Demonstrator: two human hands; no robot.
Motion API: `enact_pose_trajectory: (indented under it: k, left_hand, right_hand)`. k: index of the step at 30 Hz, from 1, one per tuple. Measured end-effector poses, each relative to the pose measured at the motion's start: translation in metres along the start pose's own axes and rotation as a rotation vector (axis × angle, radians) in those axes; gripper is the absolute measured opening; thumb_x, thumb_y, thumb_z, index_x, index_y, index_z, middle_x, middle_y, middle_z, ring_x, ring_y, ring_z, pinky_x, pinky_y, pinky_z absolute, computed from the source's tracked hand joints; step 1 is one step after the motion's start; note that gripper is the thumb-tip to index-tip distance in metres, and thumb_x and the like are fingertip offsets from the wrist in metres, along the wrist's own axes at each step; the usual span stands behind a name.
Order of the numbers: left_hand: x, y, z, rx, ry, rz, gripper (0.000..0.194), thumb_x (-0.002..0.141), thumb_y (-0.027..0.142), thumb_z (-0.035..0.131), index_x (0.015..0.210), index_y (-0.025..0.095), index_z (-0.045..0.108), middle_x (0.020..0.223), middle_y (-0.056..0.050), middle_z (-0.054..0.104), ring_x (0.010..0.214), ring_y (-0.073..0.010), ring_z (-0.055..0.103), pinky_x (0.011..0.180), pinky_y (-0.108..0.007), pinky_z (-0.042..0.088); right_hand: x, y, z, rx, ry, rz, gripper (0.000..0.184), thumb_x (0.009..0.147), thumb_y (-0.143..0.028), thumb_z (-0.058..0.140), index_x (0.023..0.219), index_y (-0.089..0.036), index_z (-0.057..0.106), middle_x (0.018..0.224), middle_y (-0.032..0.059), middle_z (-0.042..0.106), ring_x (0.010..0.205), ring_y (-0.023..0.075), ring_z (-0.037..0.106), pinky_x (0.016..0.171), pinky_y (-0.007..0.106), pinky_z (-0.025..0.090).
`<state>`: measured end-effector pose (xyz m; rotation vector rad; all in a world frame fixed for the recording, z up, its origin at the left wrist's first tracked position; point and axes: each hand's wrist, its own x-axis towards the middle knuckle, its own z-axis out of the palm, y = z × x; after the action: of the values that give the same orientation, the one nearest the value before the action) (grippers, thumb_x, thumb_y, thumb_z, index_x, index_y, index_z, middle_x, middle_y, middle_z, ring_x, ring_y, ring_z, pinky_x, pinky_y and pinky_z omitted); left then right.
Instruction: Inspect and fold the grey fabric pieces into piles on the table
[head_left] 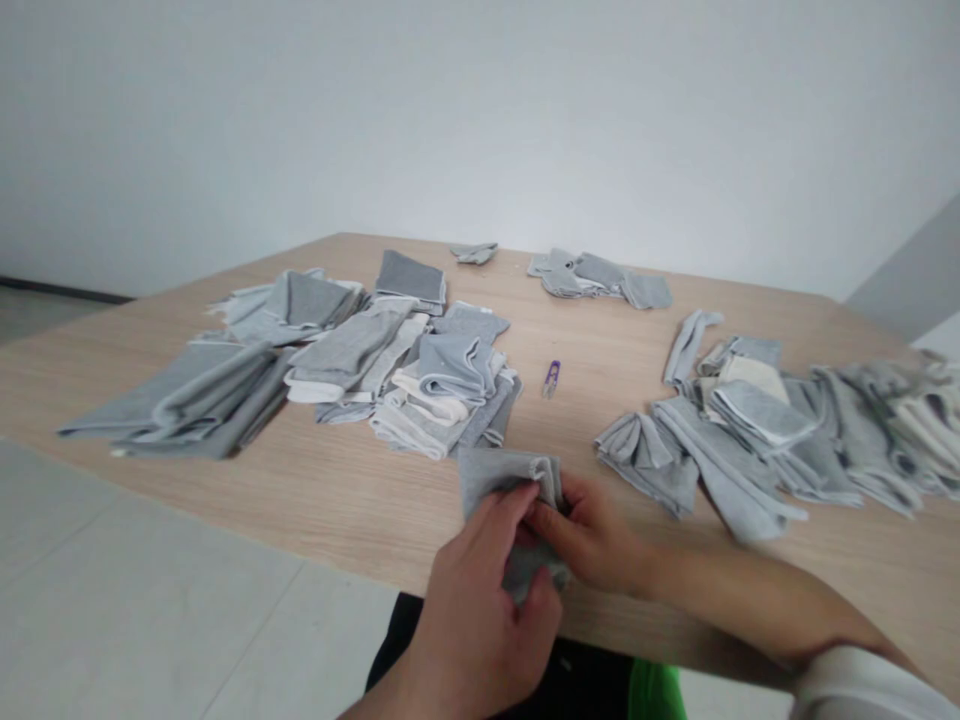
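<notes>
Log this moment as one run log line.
left hand: grips grey sock | right hand: pinches same sock | purple thread snips: untouched

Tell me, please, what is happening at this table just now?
A person seated at the light wooden table holds a small grey knitted fabric piece at its near edge, gripping it with both the left hand and the right hand. Piles of similar grey and white fabric pieces lie to the left and to the right, with a smaller heap at the far side. A small purple thread snipper lies between the piles, untouched.
</notes>
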<state>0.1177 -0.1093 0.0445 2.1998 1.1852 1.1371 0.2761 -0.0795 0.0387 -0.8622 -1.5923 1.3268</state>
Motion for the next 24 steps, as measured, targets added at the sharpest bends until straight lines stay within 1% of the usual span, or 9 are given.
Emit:
enact_pose_trajectory:
  k: [3,6,7,9,11,13,15,20,24]
  left_hand:
    - [-0.002,-0.009,-0.001,-0.027,0.248,0.108,0.042,0.080,0.006,0.057,0.117,0.024,0.060,0.101,-0.001,0.067,0.089,-0.0133,0.066,0.079,-0.023,0.055]
    - [-0.001,-0.017,-0.001,-0.041,0.513,0.016,0.049,0.079,0.013,0.066,0.126,0.022,0.057,0.120,-0.008,0.061,0.111,-0.0205,0.060,0.090,-0.031,0.054]
    - [0.000,-0.018,-0.001,-0.109,0.508,-0.071,0.059,0.079,0.018,0.069,0.135,0.022,0.050,0.129,-0.010,0.057,0.118,-0.0236,0.058,0.094,-0.035,0.053]
    - [0.002,-0.019,-0.004,-0.376,0.348,-0.255,0.072,0.079,0.029,0.071,0.143,0.021,0.040,0.132,-0.013,0.058,0.117,-0.0259,0.060,0.092,-0.037,0.054]
    - [0.002,-0.019,-0.008,-0.650,0.136,-0.398,0.060,0.081,0.037,0.069,0.135,0.019,0.050,0.115,-0.011,0.069,0.100,-0.0247,0.068,0.083,-0.035,0.057]
    - [0.001,-0.019,-0.010,-0.762,0.017,-0.479,0.041,0.082,0.041,0.067,0.114,0.016,0.067,0.092,-0.007,0.074,0.083,-0.0230,0.070,0.073,-0.032,0.058]
    - [-0.001,-0.019,-0.012,-0.725,0.059,-0.517,0.031,0.083,0.042,0.067,0.099,0.016,0.073,0.080,-0.004,0.074,0.073,-0.0206,0.069,0.066,-0.028,0.057]
    - [0.001,-0.023,-0.011,-0.646,0.311,-0.583,0.035,0.079,0.045,0.070,0.100,0.018,0.073,0.080,-0.002,0.075,0.069,-0.0197,0.068,0.068,-0.029,0.058]
    - [0.002,-0.027,-0.010,-0.630,0.283,-0.565,0.037,0.078,0.046,0.071,0.101,0.017,0.073,0.081,-0.004,0.075,0.072,-0.0209,0.069,0.068,-0.029,0.058]
  right_hand:
    - [0.003,-0.001,-0.001,-0.006,0.000,-0.033,0.028,0.094,-0.044,0.055,0.085,-0.020,0.065,0.078,0.0011,0.064,0.076,0.0148,0.060,0.073,0.027,0.050]
    - [0.003,-0.004,-0.002,0.078,0.043,-0.077,0.029,0.092,-0.049,0.055,0.099,-0.024,0.070,0.089,0.0034,0.071,0.092,0.0193,0.065,0.080,0.031,0.052]
    - [0.003,-0.005,-0.003,0.105,0.052,-0.104,0.030,0.091,-0.050,0.057,0.100,-0.025,0.071,0.092,0.0040,0.072,0.096,0.0205,0.066,0.081,0.032,0.053]
    - [0.002,-0.006,-0.003,0.129,0.067,-0.172,0.028,0.087,-0.050,0.062,0.098,-0.026,0.073,0.095,0.0051,0.074,0.102,0.0224,0.066,0.084,0.033,0.053]
    - [0.002,-0.006,-0.003,0.157,0.087,-0.204,0.024,0.087,-0.047,0.065,0.096,-0.027,0.074,0.095,0.0051,0.075,0.103,0.0225,0.067,0.086,0.033,0.053]
    - [0.003,-0.005,-0.003,0.229,0.097,-0.169,0.021,0.090,-0.043,0.062,0.098,-0.028,0.074,0.097,0.0041,0.075,0.101,0.0212,0.068,0.086,0.032,0.054]
    - [0.005,-0.002,-0.001,0.323,0.064,-0.093,0.022,0.089,-0.042,0.062,0.103,-0.028,0.072,0.101,0.0033,0.075,0.098,0.0206,0.070,0.087,0.033,0.054]
    - [0.005,0.007,0.008,0.467,-0.148,0.118,0.031,0.082,-0.042,0.071,0.109,-0.028,0.070,0.105,0.0023,0.074,0.097,0.0215,0.071,0.087,0.034,0.054]
    - [0.003,0.014,0.018,0.457,-0.130,0.134,0.028,0.085,-0.046,0.066,0.107,-0.029,0.071,0.097,0.0021,0.075,0.093,0.0215,0.071,0.086,0.035,0.054]
